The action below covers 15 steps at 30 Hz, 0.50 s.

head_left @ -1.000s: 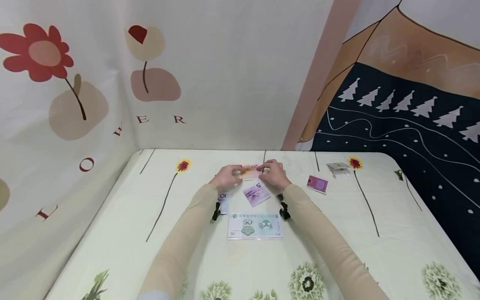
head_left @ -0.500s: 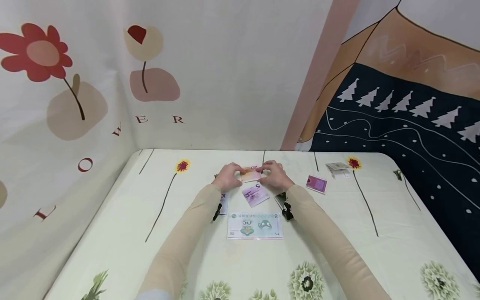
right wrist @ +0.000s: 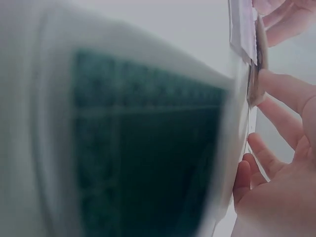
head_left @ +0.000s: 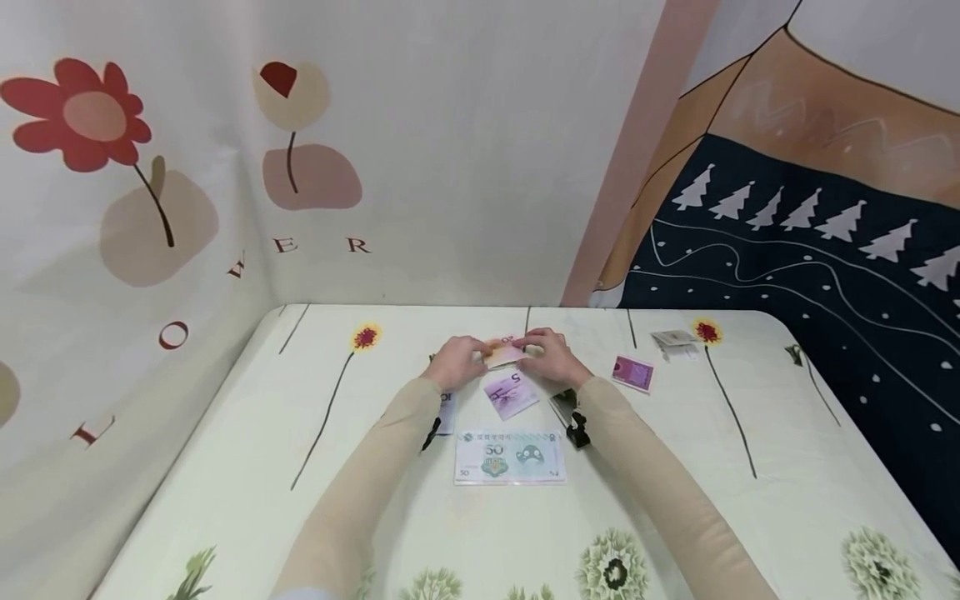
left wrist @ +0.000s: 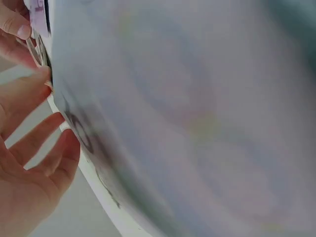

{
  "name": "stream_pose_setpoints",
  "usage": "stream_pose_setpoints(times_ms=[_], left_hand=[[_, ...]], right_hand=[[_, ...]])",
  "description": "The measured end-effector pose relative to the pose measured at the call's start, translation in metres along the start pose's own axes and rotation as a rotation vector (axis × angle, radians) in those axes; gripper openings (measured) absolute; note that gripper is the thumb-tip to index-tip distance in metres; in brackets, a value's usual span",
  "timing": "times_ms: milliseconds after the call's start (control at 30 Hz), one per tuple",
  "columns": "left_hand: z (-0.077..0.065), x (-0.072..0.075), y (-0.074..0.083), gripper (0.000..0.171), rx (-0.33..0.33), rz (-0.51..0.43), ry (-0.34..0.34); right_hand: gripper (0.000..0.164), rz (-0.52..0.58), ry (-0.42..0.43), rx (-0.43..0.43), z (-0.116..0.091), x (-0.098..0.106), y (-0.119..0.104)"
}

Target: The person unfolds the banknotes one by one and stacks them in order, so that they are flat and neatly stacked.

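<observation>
An orange-pink play banknote [head_left: 504, 353] with a 20 on it lies between both hands at the far middle of the table. My left hand [head_left: 459, 363] pinches its left end and my right hand [head_left: 553, 360] pinches its right end. Its middle looks slightly bent. Just nearer is a purple banknote [head_left: 512, 395] marked 5, lying askew. Fingers of the left hand [left wrist: 29, 143] show in the left wrist view, those of the right hand [right wrist: 281, 143] in the right wrist view; both reach the paper edge-on.
A pale green 50 banknote [head_left: 510, 457] lies in front. A bluish 10 note [head_left: 446, 414] is partly under the left wrist, a dark green note [head_left: 564, 407] by the right. Farther right are a magenta note [head_left: 633, 373] and a folded grey note [head_left: 675, 343].
The head view has tipped slightly upward. Both hands stay on the orange-pink banknote, the left one shifting slightly right, and the note's near edge now looks more slanted.
</observation>
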<state>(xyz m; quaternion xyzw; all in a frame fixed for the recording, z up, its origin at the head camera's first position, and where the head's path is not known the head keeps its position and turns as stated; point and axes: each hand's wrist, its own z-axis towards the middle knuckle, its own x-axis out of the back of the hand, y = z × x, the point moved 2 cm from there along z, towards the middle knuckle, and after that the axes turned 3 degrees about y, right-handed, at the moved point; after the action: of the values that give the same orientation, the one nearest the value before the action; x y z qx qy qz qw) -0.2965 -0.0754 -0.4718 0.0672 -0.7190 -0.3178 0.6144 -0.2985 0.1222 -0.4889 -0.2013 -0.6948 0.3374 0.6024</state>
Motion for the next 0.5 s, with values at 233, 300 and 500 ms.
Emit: stream_pose_setpoints(times_ms=[233,300,500], left_hand=[[-0.005,0.002,-0.011,0.023,-0.035,-0.192,0.070],[-0.006,0.003,-0.012,0.023,-0.046,-0.227,0.102],[-0.009,0.007,-0.014,0.022,-0.046,-0.334,0.175]], right_hand=[[0.029,0.078,-0.006,0.043,-0.004,0.005,0.004],[0.027,0.103,-0.015,0.060,-0.005,0.007,0.005],[0.020,0.157,0.031,0.127,-0.006,0.007,0.006]])
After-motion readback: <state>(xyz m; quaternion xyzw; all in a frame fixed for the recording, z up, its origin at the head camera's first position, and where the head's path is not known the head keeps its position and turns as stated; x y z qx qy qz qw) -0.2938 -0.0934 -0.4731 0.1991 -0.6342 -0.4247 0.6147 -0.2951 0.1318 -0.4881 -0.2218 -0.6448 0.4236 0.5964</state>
